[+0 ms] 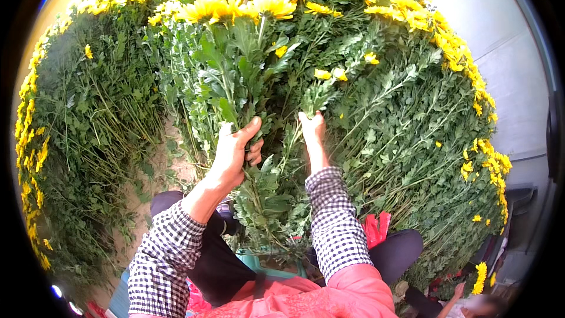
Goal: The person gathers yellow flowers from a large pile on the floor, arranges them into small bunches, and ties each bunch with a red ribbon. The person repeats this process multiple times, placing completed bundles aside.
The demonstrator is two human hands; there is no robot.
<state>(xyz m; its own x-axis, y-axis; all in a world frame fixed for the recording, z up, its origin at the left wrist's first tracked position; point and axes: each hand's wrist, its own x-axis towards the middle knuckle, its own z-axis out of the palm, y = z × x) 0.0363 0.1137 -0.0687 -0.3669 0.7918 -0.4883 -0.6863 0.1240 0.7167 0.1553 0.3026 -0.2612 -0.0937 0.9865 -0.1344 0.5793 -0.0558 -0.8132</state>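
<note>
My left hand (240, 148) is closed around the leafy stems of a bunch of yellow chrysanthemums (229, 66), held upright in front of me. Its flower heads stand together at the top, and the lower stems hang below my fist. To the right, my right hand (314, 126) grips a chrysanthemum stem (318, 95) just under its leaves. Two small yellow blooms appear above that hand. My right fingers are partly hidden by the foliage.
Chrysanthemum piles lie at the left (97, 97) and right (410, 132), with bare floor (174, 159) between some stems. A green plastic stool (251, 261) is below my arms. Red plastic strips (376, 229) lie near my right knee. Another person (468, 307) is at lower right.
</note>
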